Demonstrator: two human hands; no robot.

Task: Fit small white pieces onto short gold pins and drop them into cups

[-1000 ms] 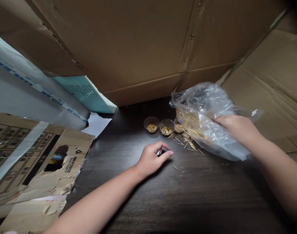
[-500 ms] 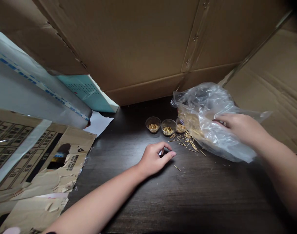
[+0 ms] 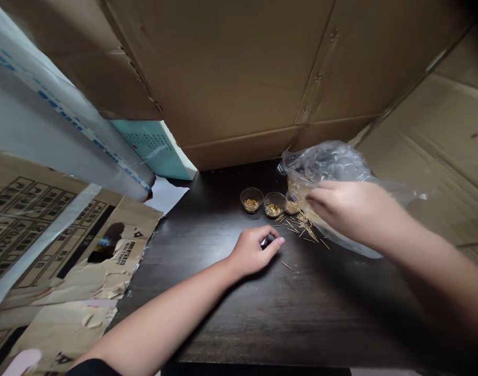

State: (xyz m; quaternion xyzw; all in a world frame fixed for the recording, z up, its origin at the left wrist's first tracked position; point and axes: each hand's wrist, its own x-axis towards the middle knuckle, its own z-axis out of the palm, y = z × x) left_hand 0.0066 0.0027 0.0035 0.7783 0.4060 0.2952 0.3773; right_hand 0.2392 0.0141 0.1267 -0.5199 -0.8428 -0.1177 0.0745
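My left hand (image 3: 256,250) rests on the dark table, fingers curled and thumb meeting the index finger; whatever lies between them, if anything, is too small to make out. Close in front of it lies a single thin gold-coloured pin (image 3: 287,266). Beyond, a loose pile of similar pins (image 3: 307,228) spreads before three small clear cups: the left cup (image 3: 251,200), the middle cup (image 3: 274,205) and the right cup (image 3: 292,204), each with small gold-coloured pieces inside. My right hand (image 3: 340,209), slightly blurred, is over a clear plastic bag (image 3: 328,159) with its fingertips closed together, contents hidden.
Cardboard walls (image 3: 231,68) stand behind and to the right. On the left are a printed, torn cardboard box (image 3: 85,240), a pale blue-green box (image 3: 156,149) and a white sheet (image 3: 170,193). The dark table (image 3: 239,324) extends toward me.
My right hand has moved left across the plastic bag, toward the cups and the pin pile. My left hand stays in nearly the same place. The view has shifted slightly.
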